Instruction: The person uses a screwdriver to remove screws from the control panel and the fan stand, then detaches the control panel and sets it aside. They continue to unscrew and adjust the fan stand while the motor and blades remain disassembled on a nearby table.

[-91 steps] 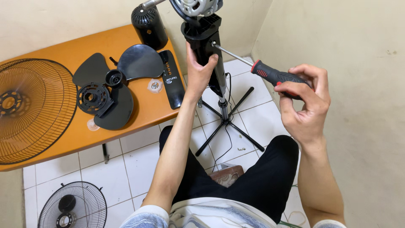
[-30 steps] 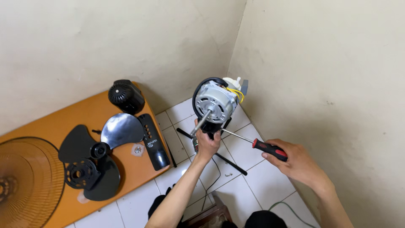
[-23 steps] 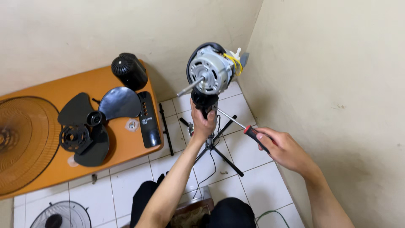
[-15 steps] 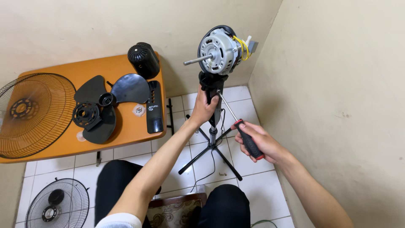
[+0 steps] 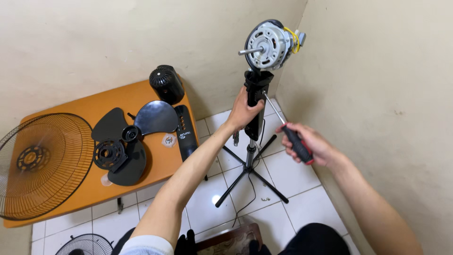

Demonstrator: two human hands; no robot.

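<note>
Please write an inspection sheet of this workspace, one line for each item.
Surface: orange wooden table, low, on the white tiled floor.
Job's things: bare silver fan motor on a black stand neck with tripod legs; red-and-black screwdriver, tip at the neck.
Clutter: black three-blade fan propeller, round wire grille, black motor cover, black control panel on the table.
Hands: left hand grips the neck; right hand holds the screwdriver.
Cables: thin black cord on the floor; yellow wires at the motor.
Surroundings: beige walls, a room corner.
</note>
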